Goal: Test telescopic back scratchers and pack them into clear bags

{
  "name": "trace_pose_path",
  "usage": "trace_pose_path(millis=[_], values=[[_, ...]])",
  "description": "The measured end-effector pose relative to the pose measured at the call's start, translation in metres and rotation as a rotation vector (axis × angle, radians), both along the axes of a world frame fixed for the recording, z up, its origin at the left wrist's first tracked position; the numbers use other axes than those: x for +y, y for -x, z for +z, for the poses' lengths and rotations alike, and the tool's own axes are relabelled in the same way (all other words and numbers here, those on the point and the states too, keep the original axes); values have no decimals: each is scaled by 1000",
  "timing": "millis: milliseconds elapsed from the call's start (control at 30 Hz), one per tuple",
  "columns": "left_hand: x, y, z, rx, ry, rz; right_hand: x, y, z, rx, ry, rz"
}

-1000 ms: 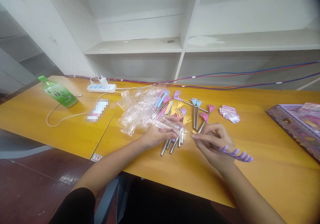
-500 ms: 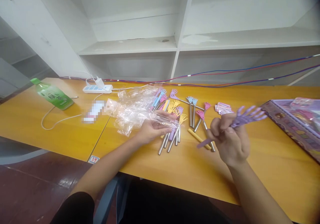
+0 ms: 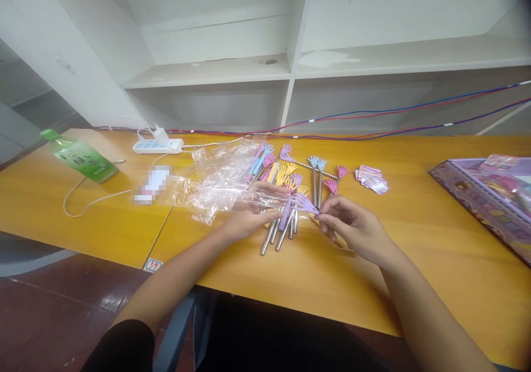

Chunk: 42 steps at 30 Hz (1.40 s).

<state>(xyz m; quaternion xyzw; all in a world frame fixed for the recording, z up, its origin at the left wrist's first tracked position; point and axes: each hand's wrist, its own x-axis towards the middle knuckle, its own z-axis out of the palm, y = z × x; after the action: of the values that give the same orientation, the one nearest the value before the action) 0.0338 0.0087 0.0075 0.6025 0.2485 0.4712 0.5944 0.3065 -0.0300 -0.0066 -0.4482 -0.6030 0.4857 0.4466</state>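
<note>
Pointing toward the bag pile (image 3: 222,181), the purple hand-shaped head (image 3: 304,202) was held just to the pile's right. Its narrow end was pinched between the thumb and fingers of the right hand (image 3: 352,225), and its prongs were overlapped with the clear bag (image 3: 269,196). Whether the prongs were inside the bag or only against it could not be told. The clear bag was grasped between the thumb and fingers of the left hand (image 3: 253,214), at the right edge of the bag pile.

To the right of the bag pile, and partly covered by the left hand, a cluster of metal-rod scratchers (image 3: 276,234) was spread on the table (image 3: 352,305), with yellow, pink, blue and purple heads. Farther right of the pile, two blue-headed scratchers (image 3: 317,181) were laid side by side, and pink heads (image 3: 331,186) were seen beside them. Beyond these, small cards (image 3: 372,179) were stacked loosely, and a patterned purple box (image 3: 481,195) was placed at the far right, with packaged items inside.

To the left of the bag pile, a power strip (image 3: 157,146), a blurred-out object (image 3: 153,184) and a green bottle (image 3: 81,159) lying on its side were seen.
</note>
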Motion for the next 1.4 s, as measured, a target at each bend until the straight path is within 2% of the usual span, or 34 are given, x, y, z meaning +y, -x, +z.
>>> trace_pose_path(millis=[200,400,567,733,1200,1400], values=[[-2,1,3,-4,30,-22,-1,-7,-2,-61,-7,24],[-2,1,-1,-1,97,-60,-1,-9,-2,-89,11,53],[-3,2,0,30,141,-78,-2,-10,-1,-75,22,25],[-4,1,3,54,149,-52,-2,-10,1,-79,25,39],[-4,-7,-12,-44,166,-75,-2,-8,-1,-133,-22,-12],[-5,-8,-20,-32,137,-111,0,-5,-4,-240,-81,-31]])
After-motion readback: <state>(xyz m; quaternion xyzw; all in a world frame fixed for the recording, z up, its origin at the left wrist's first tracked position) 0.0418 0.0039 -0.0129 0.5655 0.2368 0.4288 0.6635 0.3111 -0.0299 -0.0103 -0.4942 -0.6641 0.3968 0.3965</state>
